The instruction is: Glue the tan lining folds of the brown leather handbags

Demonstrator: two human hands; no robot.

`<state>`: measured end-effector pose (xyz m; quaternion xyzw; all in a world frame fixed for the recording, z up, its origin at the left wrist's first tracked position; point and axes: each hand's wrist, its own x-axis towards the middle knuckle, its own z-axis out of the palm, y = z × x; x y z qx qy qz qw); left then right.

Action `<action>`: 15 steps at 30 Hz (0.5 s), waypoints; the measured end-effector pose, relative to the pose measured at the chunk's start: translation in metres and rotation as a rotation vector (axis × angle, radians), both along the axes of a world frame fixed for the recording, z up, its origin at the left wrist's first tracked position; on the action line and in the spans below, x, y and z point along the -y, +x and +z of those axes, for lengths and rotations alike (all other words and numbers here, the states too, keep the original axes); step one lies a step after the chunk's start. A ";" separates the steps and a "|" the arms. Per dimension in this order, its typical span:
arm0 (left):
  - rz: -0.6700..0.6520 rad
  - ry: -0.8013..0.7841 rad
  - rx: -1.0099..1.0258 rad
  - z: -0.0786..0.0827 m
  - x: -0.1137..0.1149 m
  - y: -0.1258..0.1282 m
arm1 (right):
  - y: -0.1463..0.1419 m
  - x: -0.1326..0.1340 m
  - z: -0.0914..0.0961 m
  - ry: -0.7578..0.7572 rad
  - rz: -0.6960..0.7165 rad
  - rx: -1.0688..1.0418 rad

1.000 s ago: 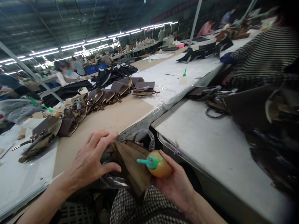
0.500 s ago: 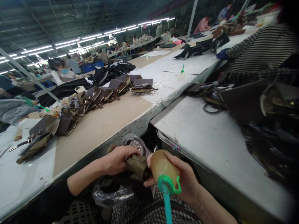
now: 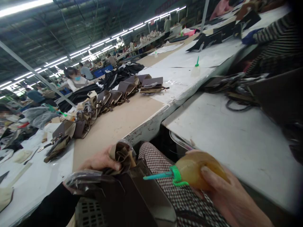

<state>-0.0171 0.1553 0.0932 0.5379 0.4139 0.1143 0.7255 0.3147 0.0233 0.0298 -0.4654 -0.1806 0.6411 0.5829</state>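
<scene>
My right hand [image 3: 221, 192] is wrapped round a squeeze glue bottle [image 3: 199, 168], amber and soft-walled, with a green cap and a thin teal nozzle. The bottle lies on its side, its nozzle pointing left over an unfinished dark brown bag [image 3: 127, 195]. My left hand [image 3: 101, 159] grips the bag by its bunched olive-brown upper part, thumb on top and the other fingers mostly hidden. Clear plastic film [image 3: 82, 181] wraps part of the bag. The bag rests at my lap, above checked cloth [image 3: 158, 164].
A row of similar brown bags [image 3: 104, 97] stands along the long table [image 3: 113, 127]. Another glue bottle [image 3: 196, 69] is upright farther back. To the right is a white-topped table [image 3: 232, 135] with dark bag pieces. A co-worker's striped sleeve [image 3: 272, 34] shows beyond. A plastic crate [image 3: 91, 212] sits below.
The bottle has swung from nozzle-down to nozzle-left and moved right, away from my left hand. The bag has turned, showing its broad dark panels. My view has shifted left.
</scene>
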 end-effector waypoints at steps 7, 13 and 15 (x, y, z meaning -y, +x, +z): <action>0.151 0.008 -0.004 -0.037 0.022 0.008 | -0.007 0.010 0.004 0.160 -0.061 0.378; 0.084 0.075 -0.112 -0.040 0.015 0.019 | -0.028 0.013 0.023 0.175 -0.145 0.473; 0.086 0.087 -0.140 -0.042 0.014 0.018 | -0.034 0.011 0.026 0.238 -0.161 0.485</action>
